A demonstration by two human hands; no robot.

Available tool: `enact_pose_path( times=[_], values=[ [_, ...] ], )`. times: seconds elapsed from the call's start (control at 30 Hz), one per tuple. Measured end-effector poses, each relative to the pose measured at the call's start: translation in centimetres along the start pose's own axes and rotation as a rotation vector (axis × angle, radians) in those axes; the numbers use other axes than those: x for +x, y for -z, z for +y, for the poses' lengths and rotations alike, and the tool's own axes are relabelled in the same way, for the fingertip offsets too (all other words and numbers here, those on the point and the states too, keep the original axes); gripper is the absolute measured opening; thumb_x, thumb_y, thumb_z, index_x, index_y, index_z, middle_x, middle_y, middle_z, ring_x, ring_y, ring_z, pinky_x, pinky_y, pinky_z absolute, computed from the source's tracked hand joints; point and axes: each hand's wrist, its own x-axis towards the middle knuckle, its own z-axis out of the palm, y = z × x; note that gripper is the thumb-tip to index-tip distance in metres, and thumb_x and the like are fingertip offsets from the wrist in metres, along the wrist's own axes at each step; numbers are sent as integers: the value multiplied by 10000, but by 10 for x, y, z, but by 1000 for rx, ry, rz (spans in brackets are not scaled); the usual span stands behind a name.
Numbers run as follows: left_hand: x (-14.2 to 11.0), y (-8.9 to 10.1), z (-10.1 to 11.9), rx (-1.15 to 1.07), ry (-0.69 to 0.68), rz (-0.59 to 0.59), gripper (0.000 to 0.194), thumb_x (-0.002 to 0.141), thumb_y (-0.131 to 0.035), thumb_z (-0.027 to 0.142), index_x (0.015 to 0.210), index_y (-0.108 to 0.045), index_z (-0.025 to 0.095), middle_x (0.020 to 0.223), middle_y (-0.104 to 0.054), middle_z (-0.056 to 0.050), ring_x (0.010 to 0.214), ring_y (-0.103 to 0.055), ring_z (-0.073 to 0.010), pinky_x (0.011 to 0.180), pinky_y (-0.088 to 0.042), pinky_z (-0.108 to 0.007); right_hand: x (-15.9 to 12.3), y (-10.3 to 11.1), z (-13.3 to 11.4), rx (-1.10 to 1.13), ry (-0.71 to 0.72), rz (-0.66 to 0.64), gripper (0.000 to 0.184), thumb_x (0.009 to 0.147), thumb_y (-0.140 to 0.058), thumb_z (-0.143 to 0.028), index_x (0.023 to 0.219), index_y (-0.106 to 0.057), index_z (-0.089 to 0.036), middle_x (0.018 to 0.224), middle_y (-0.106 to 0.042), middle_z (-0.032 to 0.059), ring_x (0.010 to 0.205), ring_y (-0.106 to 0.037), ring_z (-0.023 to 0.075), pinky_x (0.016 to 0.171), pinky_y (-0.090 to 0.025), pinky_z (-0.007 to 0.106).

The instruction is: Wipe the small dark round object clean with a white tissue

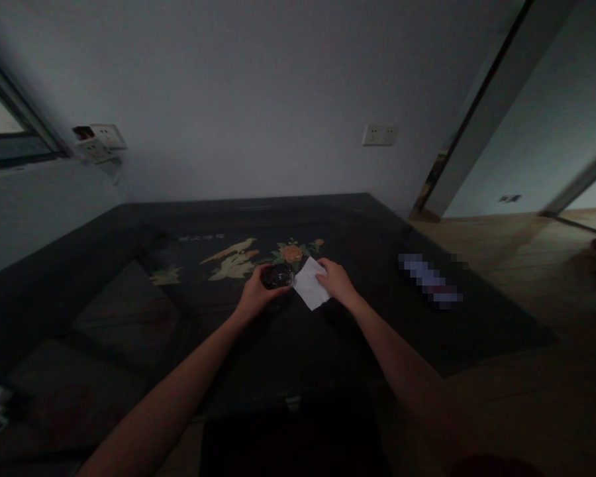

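My left hand (254,290) is wrapped round a small clear glass cup (279,275), its round rim turned up toward me. Between the thumb and fingers of my right hand (336,281) is a white paper tissue (310,285), held flat just right of the glass. The tissue's left edge comes up close to the rim; whether they touch I cannot tell. Both hands are over the middle of a dark glossy table (288,351). What is inside the glass is too dark to make out.
Printed birds and an orange flower (291,253) decorate the tabletop beyond my hands. A blurred-out bluish object (430,279) lies on the table's right side. Wall sockets (380,135) sit above the far edge, and a power adapter (97,147) is plugged in at the left.
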Motion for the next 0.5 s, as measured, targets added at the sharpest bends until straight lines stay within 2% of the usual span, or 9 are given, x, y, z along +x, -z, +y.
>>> enact_pose_path(
  times=[0.5],
  values=[
    [-2,-3,-2,39,-30,-40,708,570,-820,386,1173,-507,183,1152,-647,-119,1105,-604,-272,960,-459,-417,0,2,-3,-21,-10,13,333,795,-545,-117,1092,-676,-191,1101,-707,83,1015,-644,228,851,-448,277]
  ],
)
